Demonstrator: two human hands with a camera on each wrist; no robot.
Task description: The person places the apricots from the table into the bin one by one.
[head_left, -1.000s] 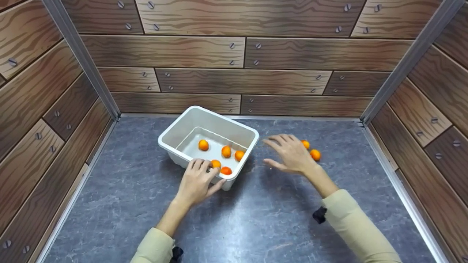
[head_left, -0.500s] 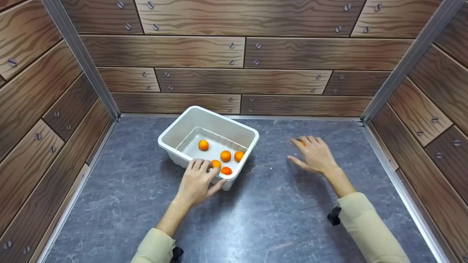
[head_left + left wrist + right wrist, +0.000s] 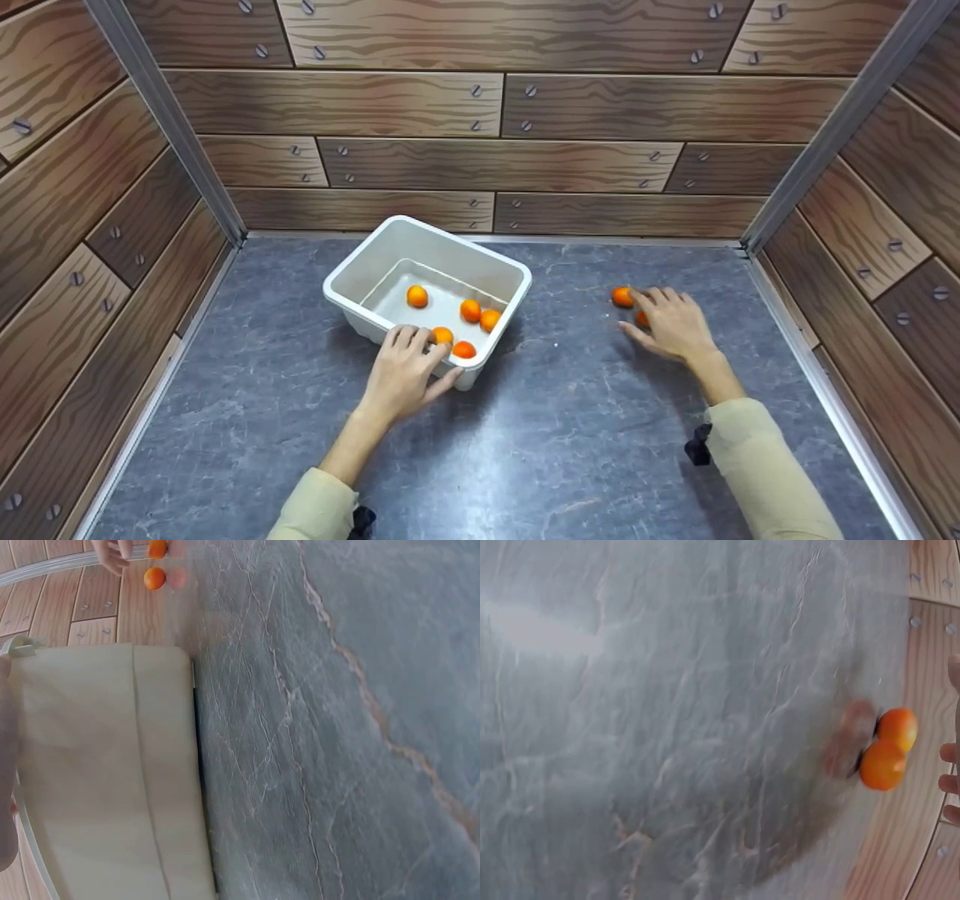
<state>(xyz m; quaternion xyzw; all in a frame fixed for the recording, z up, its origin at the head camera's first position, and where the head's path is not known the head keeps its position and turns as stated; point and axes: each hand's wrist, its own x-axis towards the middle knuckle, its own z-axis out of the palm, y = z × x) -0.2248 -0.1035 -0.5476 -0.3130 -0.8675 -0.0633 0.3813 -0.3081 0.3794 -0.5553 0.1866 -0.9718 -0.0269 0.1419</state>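
A pale plastic bin [image 3: 450, 255] holds several small round orange fruits [image 3: 417, 296] on its floor. My left hand [image 3: 401, 375] grips the near rim, fingers bent over the edge and thumb along the outside. In the left wrist view, the bin's outer wall [image 3: 75, 750] fills the left side. To the right of the bin, my right hand [image 3: 679, 326] hovers palm down with loosely spread fingers over two more orange fruits. One fruit [image 3: 622, 297] shows by the fingertips; another [image 3: 643, 319] is partly hidden under the hand. In the right wrist view, both fruits [image 3: 883, 765] lie side by side, apart from the fingers [image 3: 949, 784].
Wood-patterned panels [image 3: 420, 165] wall in the back and both sides. Metal strips [image 3: 637, 241] run along their foot. The floor [image 3: 540, 450] is a dark grey marbled surface with a bright reflection.
My right hand has moved right, away from the bin, to above the two loose fruits. One fruit inside the bin has rolled slightly. My left hand stays on the rim.
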